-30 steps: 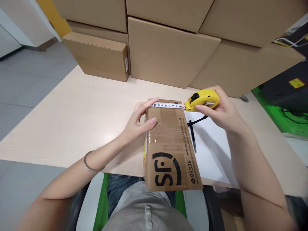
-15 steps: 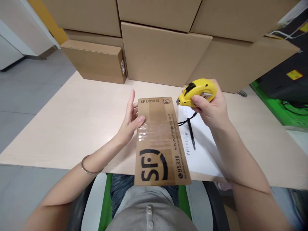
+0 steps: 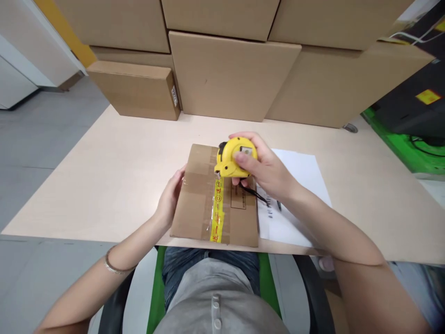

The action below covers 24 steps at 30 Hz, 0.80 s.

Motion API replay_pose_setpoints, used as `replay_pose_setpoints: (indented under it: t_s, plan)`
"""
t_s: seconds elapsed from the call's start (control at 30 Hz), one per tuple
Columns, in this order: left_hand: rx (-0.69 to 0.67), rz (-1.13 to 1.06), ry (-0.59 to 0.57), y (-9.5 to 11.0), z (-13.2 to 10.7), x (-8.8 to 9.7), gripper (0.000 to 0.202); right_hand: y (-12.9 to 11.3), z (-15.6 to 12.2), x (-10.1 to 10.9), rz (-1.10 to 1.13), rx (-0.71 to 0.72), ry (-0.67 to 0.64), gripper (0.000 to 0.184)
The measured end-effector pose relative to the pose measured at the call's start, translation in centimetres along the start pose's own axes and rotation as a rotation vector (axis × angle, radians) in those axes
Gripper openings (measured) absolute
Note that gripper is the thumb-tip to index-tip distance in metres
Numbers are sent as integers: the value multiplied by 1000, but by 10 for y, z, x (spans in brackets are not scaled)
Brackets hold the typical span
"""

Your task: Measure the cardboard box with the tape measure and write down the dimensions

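Observation:
A flat cardboard parcel (image 3: 200,204) lies near the table's front edge, its taped face up with a strip of yellow tape (image 3: 218,211) down the middle. My left hand (image 3: 170,197) grips the parcel's left edge, fingers curled round it. My right hand (image 3: 264,169) is closed on a yellow tape measure (image 3: 233,157), held over the parcel's far right part. The tape blade is drawn in. A black wrist cord hangs from the measure.
A white sheet of paper (image 3: 299,185) with a black pen (image 3: 278,204) lies right of the parcel. Large cardboard boxes (image 3: 229,76) are stacked along the table's back; a smaller one (image 3: 134,88) sits at back left. A green chair is under me.
The tape was drawn back into its case. The parcel was turned over from its printed logo face to the taped face. My right hand moved left with the measure over the parcel.

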<state>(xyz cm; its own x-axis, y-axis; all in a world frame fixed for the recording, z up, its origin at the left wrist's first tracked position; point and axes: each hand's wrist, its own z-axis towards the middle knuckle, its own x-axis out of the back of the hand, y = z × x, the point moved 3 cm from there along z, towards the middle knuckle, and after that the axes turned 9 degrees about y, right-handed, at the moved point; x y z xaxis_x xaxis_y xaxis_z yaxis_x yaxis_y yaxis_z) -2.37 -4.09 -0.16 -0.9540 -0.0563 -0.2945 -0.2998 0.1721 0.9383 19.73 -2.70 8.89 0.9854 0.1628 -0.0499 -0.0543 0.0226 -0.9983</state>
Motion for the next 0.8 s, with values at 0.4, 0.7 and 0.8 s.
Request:
replay_pose_setpoints:
  t_s: [0.4,0.7,0.8]
  plan:
    - [68,18,-39,8,-6,-19,64,9,-1,-6,-831,465,43,44]
    - [55,46,-15,0,-4,-14,58,15,-31,117,-1473,-224,357,45]
    - [74,38,3,1,-6,-15,61,42,-52,125,-1617,-531,66,58]
